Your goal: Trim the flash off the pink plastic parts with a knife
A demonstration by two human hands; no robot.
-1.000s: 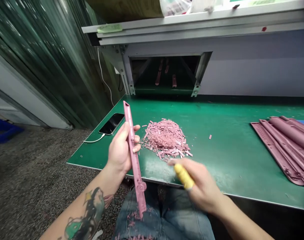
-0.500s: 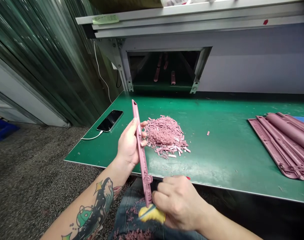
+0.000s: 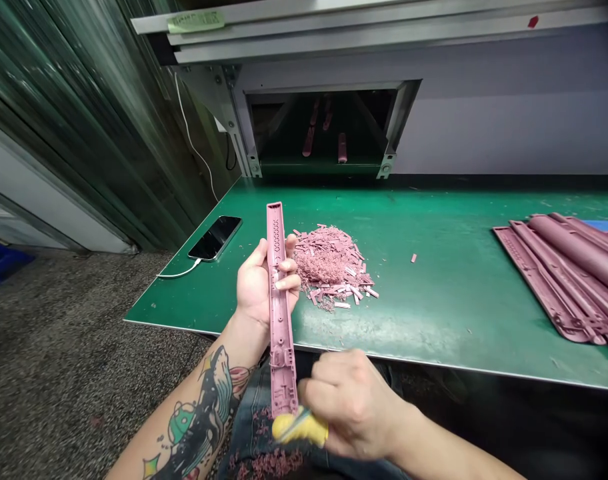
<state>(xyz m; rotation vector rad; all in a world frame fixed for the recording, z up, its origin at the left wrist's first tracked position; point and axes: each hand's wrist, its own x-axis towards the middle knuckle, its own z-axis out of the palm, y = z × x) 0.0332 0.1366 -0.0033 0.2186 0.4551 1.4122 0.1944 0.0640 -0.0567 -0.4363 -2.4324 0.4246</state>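
Observation:
My left hand is wrapped around a long pink plastic part, its ribbed hollow inner face turned up. The part slants from above the bench down over my lap. At its near end, my right hand is closed in a fist around what looks like a trimming knife, its handle hidden. A thin grey blade shows blurred against the yellow thumb covering. The thumb covering sits just below the part's lower end.
Pink scraps and shavings form a pile on the green bench. Several larger pink parts lie stacked at the right. A charging phone rests at the left. More pink parts lie on a belt inside the opening behind.
The pink part has rolled in my left hand from its narrow side to its open inner face. The right fist stays at its near end. The view has shifted slightly.

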